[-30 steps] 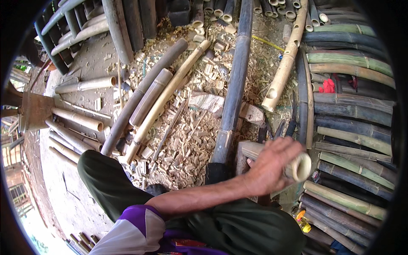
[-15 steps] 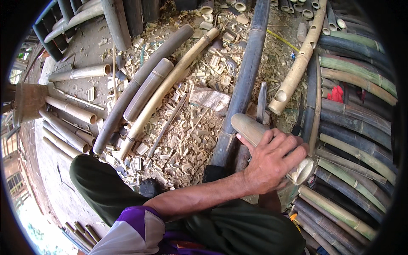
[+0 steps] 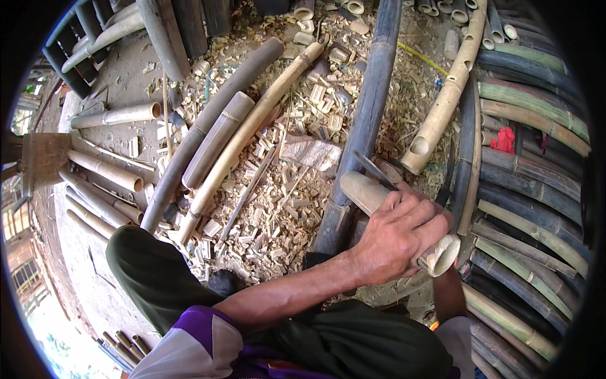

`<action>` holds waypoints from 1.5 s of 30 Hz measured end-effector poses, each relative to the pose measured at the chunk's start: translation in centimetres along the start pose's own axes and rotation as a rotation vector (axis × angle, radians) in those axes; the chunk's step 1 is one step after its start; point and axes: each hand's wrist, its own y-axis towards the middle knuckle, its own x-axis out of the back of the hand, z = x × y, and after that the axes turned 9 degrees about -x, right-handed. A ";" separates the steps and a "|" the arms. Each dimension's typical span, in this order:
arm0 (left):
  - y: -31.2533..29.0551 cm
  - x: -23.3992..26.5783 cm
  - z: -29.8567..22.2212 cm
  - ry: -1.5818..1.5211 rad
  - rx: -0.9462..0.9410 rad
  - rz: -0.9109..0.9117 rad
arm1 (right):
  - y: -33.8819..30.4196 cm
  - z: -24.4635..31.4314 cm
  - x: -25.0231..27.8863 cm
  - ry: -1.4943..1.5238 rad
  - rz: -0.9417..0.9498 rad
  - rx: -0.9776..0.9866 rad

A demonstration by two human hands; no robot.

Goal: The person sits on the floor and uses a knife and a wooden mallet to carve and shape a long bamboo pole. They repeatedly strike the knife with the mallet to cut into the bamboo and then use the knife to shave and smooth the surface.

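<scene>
My left hand (image 3: 404, 227) is wrapped over a short bamboo piece (image 3: 363, 191), held at a slant. Its hollow, ragged-cut end (image 3: 440, 255) faces me at the lower right. Behind it, a narrow dark knife blade (image 3: 374, 168) points up and left over a long dark bamboo pole (image 3: 368, 107). Fingers of my right hand (image 3: 411, 188) show at the blade's base, closed around the knife. The rest of that hand is hidden by the left hand and the bamboo, while the right forearm comes up from the lower right.
Bamboo chips (image 3: 271, 208) cover the ground. Several poles lie to the left, among them a pale one (image 3: 252, 136). A pole with cut holes (image 3: 445, 104) lies ahead at right. Stacked bamboo (image 3: 530, 170) lines the right side, with a red scrap (image 3: 503, 139) on it.
The knife blade has swung from nearly upright to slanting left across the bamboo. My right forearm has shifted right into view. The bamboo piece and left hand have moved slightly left.
</scene>
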 end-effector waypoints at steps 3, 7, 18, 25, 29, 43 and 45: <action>-0.1 -0.3 -0.5 0.027 -0.035 -0.056 | -1.4 -0.3 1.1 0.023 0.038 -0.067; -0.2 -0.2 0.0 0.016 -0.061 -0.066 | -4.1 -2.4 0.7 0.172 -0.017 -0.134; 1.2 1.4 1.6 -0.028 -0.065 -0.188 | -6.0 -8.0 -8.5 -0.357 -0.403 -0.041; 7.0 4.6 3.4 -0.669 0.591 -0.215 | -8.0 -2.1 -11.7 0.688 -0.714 -0.210; 3.5 1.6 4.3 -0.926 0.830 -0.285 | -8.3 0.9 -13.0 0.853 -0.599 -0.153; -7.7 -4.6 4.4 -0.628 0.801 0.212 | -8.9 -13.5 -15.3 0.780 -1.015 -0.692; -7.4 -5.6 3.2 -0.672 0.726 0.262 | -8.3 -13.7 -14.6 0.875 -1.134 -0.693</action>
